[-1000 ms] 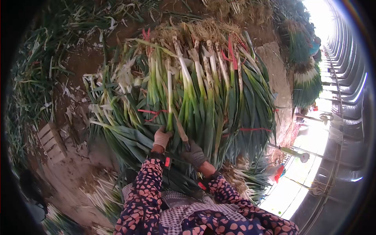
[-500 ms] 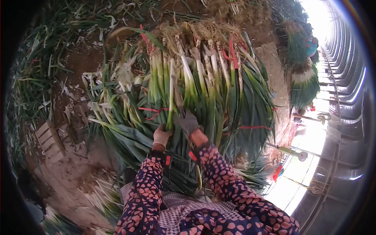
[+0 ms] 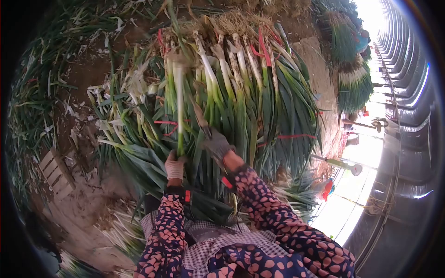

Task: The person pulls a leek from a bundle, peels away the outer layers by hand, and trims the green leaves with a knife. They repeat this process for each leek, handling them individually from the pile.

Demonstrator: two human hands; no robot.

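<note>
Trimming step: left hand clenched around a long white-and-green leek at centre; right hand grips a brown-bladed knife. Next, probably a careful cut.

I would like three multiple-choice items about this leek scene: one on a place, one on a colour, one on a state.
1. Where is the wooden crate?
A. on the soil left of the leek pile
B. on top of the pile
C. in the person's lap

2. What colour are the ties around the leek bundles?
A. blue
B. red
C. yellow

3. What is the state of the left hand?
A. open and empty
B. flat on the soil
C. closed around a single leek stalk

Key: 1 A, the crate lies on bare soil at the left edge of the pile. 2 B, red bands cross the green leaves. 3 C, the gloved fingers wrap the stalk, which stands up above the pile.
</note>
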